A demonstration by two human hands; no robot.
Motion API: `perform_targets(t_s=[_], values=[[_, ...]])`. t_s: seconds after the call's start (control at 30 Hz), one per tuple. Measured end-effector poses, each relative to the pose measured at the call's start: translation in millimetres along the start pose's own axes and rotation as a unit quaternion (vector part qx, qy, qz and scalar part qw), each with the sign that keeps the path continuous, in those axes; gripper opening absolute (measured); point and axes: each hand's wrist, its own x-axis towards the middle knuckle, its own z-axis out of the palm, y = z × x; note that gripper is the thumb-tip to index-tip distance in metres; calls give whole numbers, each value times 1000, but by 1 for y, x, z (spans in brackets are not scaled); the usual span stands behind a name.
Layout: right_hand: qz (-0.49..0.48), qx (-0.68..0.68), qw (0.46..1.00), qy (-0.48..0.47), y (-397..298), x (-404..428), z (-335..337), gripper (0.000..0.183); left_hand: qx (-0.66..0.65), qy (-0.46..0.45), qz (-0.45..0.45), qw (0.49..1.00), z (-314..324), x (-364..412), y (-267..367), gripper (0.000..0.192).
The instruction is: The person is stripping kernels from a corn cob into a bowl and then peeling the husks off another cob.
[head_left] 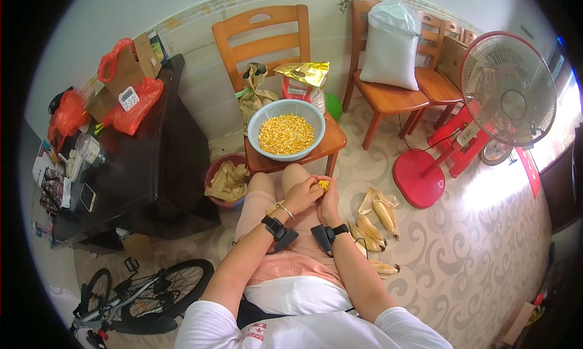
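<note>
My left hand and my right hand meet above my knees, both closed around a partly shelled corn cob. Yellow kernels show at its upper end, and bare cob shows near the left hand. Just beyond my knees, a light blue plastic colander holds loose corn kernels on a wooden chair. Several dried corn ears in husks lie on the floor at the right. A basket with dry husks stands left of my knees.
A dark desk with bags and a phone is at the left. A pedestal fan stands at the right, near chairs, one bearing a white sack. Behind the colander are two bags. A bicycle is at the lower left.
</note>
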Motion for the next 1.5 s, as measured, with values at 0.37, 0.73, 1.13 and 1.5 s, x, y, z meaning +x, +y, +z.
perform_targets(t_s=[0.37, 0.73, 1.13, 1.5], values=[[-3, -11, 1000, 21, 0, 0, 1, 47, 73, 188, 185, 962, 7, -7, 12, 15], [-25, -9, 1000, 17, 5, 1, 0, 45, -96, 251, 14, 963, -43, 35, 14, 21], [-48, -46, 998, 19, 1, -1, 0, 45, 19, -37, -65, 997, 1, 10, -2, 37], [-13, -23, 1000, 7, 3, 1, -5, 47, 28, -35, -29, 999, -1, 6, -2, 38]])
